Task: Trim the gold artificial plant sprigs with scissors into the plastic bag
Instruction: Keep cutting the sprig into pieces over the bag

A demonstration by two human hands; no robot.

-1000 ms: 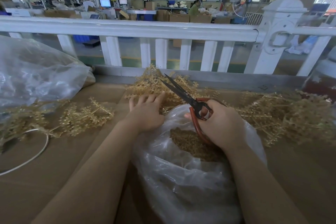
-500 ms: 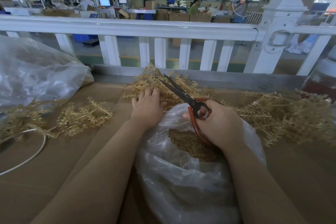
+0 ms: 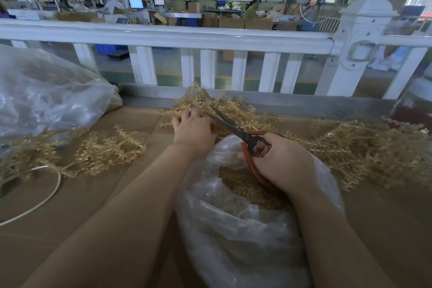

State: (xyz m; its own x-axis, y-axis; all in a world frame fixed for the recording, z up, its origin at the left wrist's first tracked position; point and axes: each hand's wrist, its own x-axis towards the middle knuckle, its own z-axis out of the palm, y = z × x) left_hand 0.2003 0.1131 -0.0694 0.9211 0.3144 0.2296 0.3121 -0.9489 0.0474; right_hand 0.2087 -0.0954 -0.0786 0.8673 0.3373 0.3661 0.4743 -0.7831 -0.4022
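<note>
Gold sprigs [image 3: 224,112] heaped just beyond both hands | left hand [image 3: 194,127] lies on the heap, fingers curling into it | right hand [image 3: 280,161] grips red-handled scissors [image 3: 236,127], blades parted, tips by left fingers | plastic bag [image 3: 245,229] beneath right hand holds trimmed gold bits
</note>
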